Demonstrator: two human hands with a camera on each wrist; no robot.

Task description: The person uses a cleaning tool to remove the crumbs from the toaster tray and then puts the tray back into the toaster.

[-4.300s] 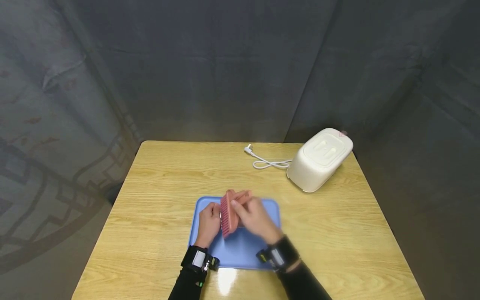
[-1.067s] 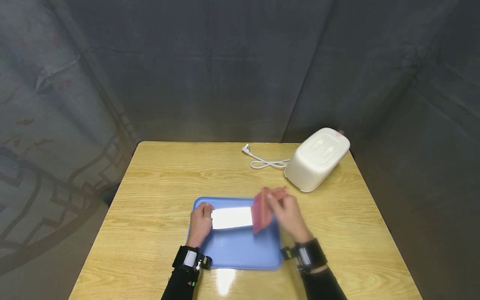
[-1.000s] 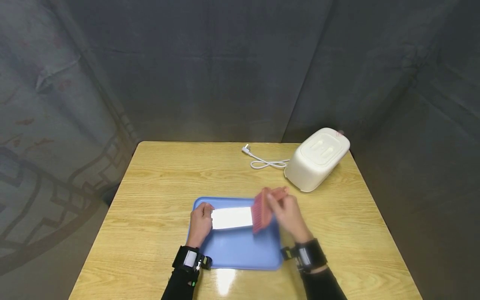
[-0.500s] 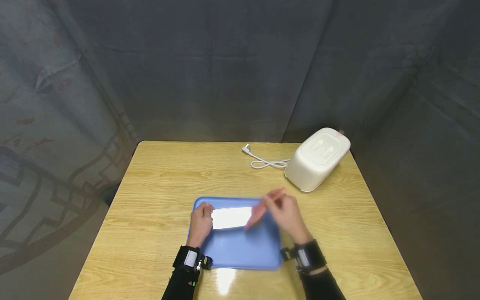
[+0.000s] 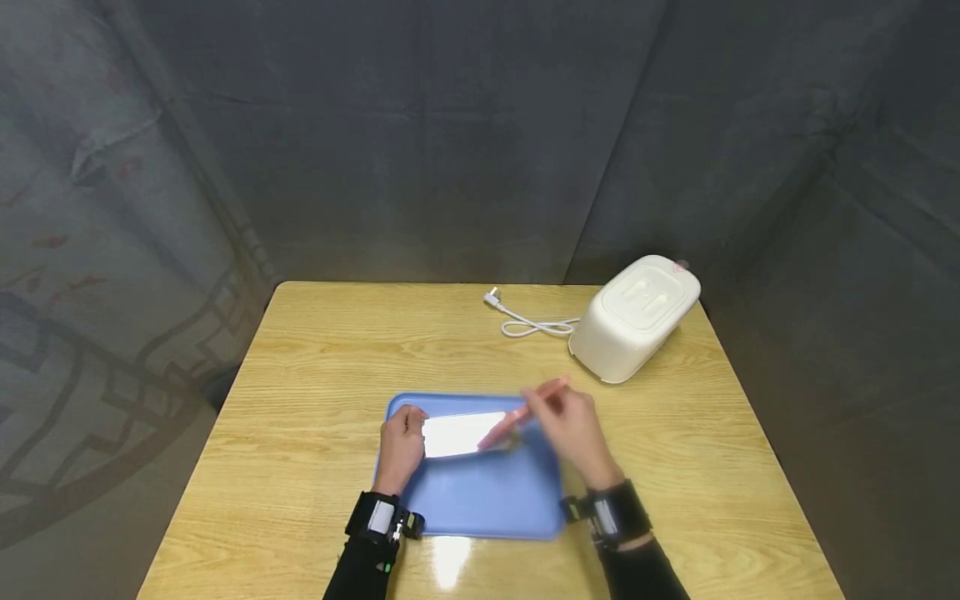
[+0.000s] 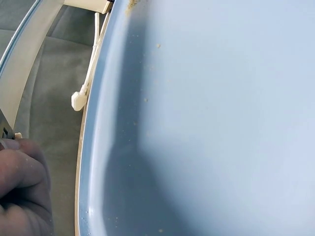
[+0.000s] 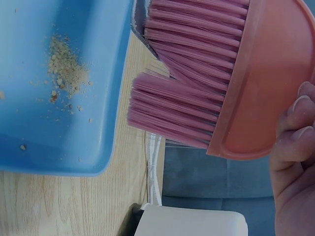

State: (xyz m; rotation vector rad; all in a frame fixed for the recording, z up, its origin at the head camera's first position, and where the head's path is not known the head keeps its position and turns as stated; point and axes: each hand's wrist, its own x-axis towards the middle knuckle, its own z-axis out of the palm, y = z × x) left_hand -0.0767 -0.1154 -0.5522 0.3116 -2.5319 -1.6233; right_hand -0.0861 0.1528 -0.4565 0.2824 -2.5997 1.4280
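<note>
My left hand [image 5: 402,446] grips the left end of a thin, bright crumb tray [image 5: 450,434], held over a blue serving tray [image 5: 480,504]. In the left wrist view, the curled fingers [image 6: 22,179] pinch its end. A pink brush [image 5: 501,429] is in my right hand [image 5: 577,433], its head tilted edge-on across the crumb tray's right end. The right wrist view shows its pink bristles [image 7: 192,54] bent and parted against the crumb tray's edge, most of which they hide. Tan crumbs [image 7: 66,66] lie in a small heap on the blue tray.
A cream toaster [image 5: 637,321] lies tipped over at the back right of the wooden table [image 5: 360,342]. Its white cord [image 5: 536,326] is looped to its left, ending in a plug [image 5: 492,297]. Grey cloth [image 5: 420,150] hangs behind the table.
Since about four seconds ago, the brush has shifted from the crumb tray's left part to its right end. Over the last second its head has turned edge-on and swung left; the left hand stays still.
</note>
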